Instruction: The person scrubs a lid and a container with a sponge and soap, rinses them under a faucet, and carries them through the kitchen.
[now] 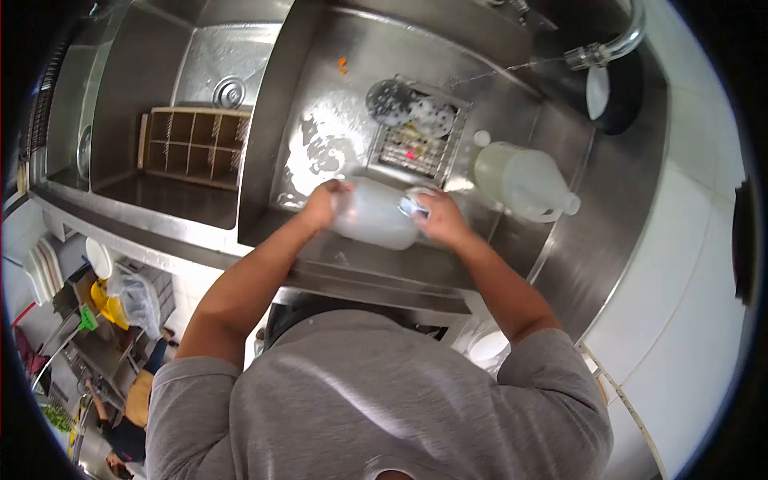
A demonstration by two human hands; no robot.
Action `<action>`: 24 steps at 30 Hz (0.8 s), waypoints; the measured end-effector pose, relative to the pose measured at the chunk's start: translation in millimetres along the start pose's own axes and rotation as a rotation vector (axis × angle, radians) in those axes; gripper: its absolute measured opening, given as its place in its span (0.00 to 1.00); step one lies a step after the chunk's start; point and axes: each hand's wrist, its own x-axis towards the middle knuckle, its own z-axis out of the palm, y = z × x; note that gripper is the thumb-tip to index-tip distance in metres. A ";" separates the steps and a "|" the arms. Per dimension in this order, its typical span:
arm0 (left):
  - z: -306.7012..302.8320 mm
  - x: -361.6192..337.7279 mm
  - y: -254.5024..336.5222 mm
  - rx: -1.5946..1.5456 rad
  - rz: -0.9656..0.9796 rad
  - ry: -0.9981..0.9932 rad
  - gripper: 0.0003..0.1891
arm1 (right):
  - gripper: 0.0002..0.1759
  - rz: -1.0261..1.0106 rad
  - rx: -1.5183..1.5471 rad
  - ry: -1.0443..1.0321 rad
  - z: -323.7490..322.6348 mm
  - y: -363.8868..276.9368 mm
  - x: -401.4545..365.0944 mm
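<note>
A translucent white plastic container is held over the front of the steel sink, blurred by motion. My left hand grips its left end. Against its right end, my right hand is closed on a small white and bluish thing, too blurred to name. Right of my right hand, a large translucent jug with pale yellowish liquid lies on its side, its neck toward the right. Behind the container, a dark scrubbing pad with suds lies by the drain grate.
A faucet at the upper right runs a thin stream into the sink. A divided rack sits in the left basin. Orange scraps lie on the sink floor. Another person is at the lower left.
</note>
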 end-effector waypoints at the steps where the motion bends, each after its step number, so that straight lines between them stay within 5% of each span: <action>1: -8.7 4.1 18.2 -0.370 -0.162 0.122 0.13 | 0.19 0.151 -0.048 -0.171 -32.9 0.2 4.9; 2: -29.0 -2.3 50.4 -0.164 -0.197 0.124 0.13 | 0.20 0.303 -0.090 -0.336 -58.9 3.6 12.4; 3: -46.4 13.6 34.3 -0.025 -0.081 0.189 0.13 | 0.19 0.299 -0.147 -0.054 -79.5 23.9 23.3; 4: -54.0 11.5 66.9 -0.278 -0.149 0.271 0.14 | 0.19 0.286 -0.197 0.222 -99.8 43.5 39.5; 5: -63.8 21.6 76.3 -0.217 -0.121 0.342 0.16 | 0.18 -0.070 -0.219 0.769 -129.8 45.1 64.7; 7: -70.3 21.0 124.1 -0.685 -0.180 0.311 0.19 | 0.31 -0.189 -0.416 1.040 -204.7 22.9 103.0; 9: -69.1 39.4 139.5 -0.692 -0.140 0.302 0.19 | 0.32 -0.122 -0.328 1.096 -237.0 -6.5 132.4; 12: -67.0 71.9 155.1 -0.924 -0.133 0.242 0.19 | 0.42 0.041 -0.707 0.884 -240.8 28.4 175.4; 16: -56.5 82.3 162.2 -1.223 -0.259 0.144 0.20 | 0.38 0.117 -0.878 0.701 -220.1 48.2 173.5; 19: -49.5 86.5 165.6 -1.210 -0.294 0.142 0.23 | 0.29 0.140 -0.587 0.505 -217.2 36.4 154.7; 21: -42.8 111.5 136.6 -1.259 -0.313 0.165 0.25 | 0.20 0.341 0.904 0.421 -226.9 -6.5 124.6; 24: -12.3 104.4 161.9 -1.224 -0.356 0.244 0.28 | 0.16 0.141 1.265 0.371 -224.2 0.3 98.9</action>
